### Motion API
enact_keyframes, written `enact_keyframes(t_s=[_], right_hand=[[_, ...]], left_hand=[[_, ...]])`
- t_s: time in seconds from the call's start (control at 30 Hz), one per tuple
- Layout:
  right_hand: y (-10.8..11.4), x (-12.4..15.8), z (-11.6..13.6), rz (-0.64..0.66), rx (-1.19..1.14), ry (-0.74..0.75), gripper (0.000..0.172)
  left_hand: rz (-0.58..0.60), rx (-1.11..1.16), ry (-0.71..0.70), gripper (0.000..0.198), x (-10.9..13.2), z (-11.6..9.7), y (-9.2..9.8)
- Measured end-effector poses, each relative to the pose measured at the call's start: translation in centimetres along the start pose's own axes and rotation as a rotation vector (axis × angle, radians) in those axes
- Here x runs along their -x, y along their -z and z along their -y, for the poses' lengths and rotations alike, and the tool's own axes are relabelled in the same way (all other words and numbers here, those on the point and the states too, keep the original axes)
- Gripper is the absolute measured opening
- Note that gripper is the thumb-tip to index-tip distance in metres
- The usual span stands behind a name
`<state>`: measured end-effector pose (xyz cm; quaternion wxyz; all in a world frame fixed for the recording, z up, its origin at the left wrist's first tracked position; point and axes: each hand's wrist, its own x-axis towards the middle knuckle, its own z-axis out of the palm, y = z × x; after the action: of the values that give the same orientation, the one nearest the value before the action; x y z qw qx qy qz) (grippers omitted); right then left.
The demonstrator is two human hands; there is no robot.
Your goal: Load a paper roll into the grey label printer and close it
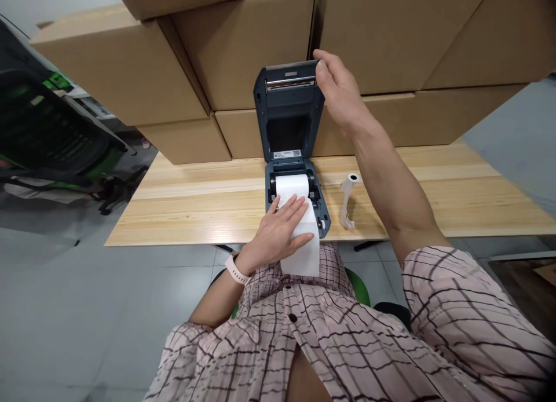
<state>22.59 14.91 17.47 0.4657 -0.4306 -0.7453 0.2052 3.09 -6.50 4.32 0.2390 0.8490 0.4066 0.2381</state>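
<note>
A dark grey label printer [321, 216] sits at the table's front edge with its lid [289, 109] raised. My right hand [341, 92] grips the lid's upper right corner, thumb on the inner face and the other fingers behind it. A white paper roll [292, 185] rests in the printer's bay between two black holders. From it a paper strip [307, 260] runs forward and hangs past the table edge. My left hand [281, 231] lies flat across this strip, fingers stretched out, and covers part of the printer's front.
To the right of the printer stands a small paper core [353, 179] with a curled white tail. Stacked cardboard boxes [243, 48] wall off the back of the wooden table [195, 199]. A dark office chair [56, 130] is at the far left.
</note>
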Motion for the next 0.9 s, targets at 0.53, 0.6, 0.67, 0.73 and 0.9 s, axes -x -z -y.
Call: enact_keyframes(t_s=[0.53,0.6,0.67,0.73,0.9], right_hand=[[0.1,1.5,1.2,-0.072,-0.024,-0.052,0.080],[0.3,3.5,1.6,-0.112,-0.005,-0.002,0.079],[0.4,6.6,1.9,-0.138,-0.019,0.095,0.074],[0.3,10.5,2.1,-0.114,-0.070,0.199,0.065],[-1.2,20.0,1.8,0.035,0.005,0.277,0.052]], left_hand=[[-0.060,-0.013,-0.037,0.073,2.3,-1.8,-2.1],[-0.079,-0.009,-0.065,0.061,3.7,-2.2,-1.5],[-0.108,0.019,-0.103,0.050,5.3,-2.6,-0.7],[-0.167,0.114,-0.133,0.038,6.9,-3.0,0.2],[-0.745,0.341,0.040,0.023,8.3,-2.9,1.7]])
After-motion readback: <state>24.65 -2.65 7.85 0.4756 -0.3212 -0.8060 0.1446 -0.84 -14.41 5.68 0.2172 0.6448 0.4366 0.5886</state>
